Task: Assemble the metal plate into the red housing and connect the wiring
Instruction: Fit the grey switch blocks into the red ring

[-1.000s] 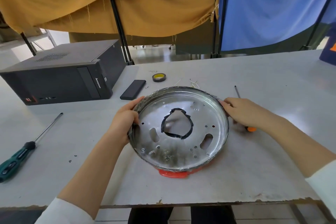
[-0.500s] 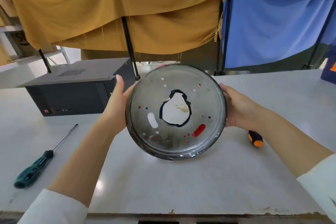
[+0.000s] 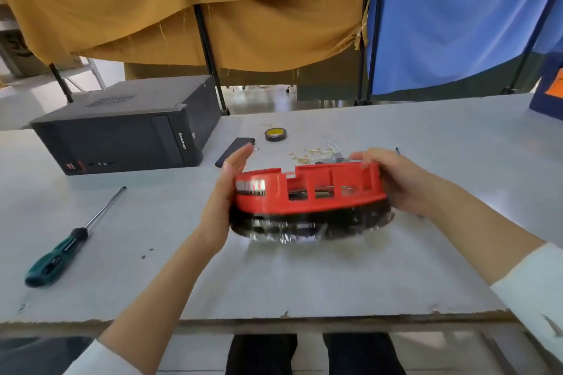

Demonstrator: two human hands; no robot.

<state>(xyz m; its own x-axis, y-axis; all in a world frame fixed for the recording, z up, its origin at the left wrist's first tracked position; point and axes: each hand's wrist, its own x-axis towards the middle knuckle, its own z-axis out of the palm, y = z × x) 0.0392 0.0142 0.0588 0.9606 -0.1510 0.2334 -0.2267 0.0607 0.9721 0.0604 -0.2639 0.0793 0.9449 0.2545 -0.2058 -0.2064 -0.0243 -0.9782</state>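
I hold the round assembly just above the table, turned so the red housing (image 3: 307, 192) faces up and the metal plate (image 3: 304, 227) shows as a dark shiny rim beneath it. It is tilted and blurred. My left hand (image 3: 225, 189) presses flat against its left side with straight fingers. My right hand (image 3: 399, 179) grips the right side, fingers curled over the housing's top rim. Loose wires with brass terminals (image 3: 316, 152) stick out behind the housing's far edge.
A black computer case (image 3: 122, 137) lies at the back left. A green-handled screwdriver (image 3: 61, 250) rests on the left of the table. A black flat device (image 3: 234, 149) and a tape roll (image 3: 275, 134) lie behind the housing. The table's worn front edge (image 3: 274, 321) is close.
The assembly was lifted off the table, stood upright with the plate facing me, then turned over so the red housing is now on top. My head view shifted slightly.
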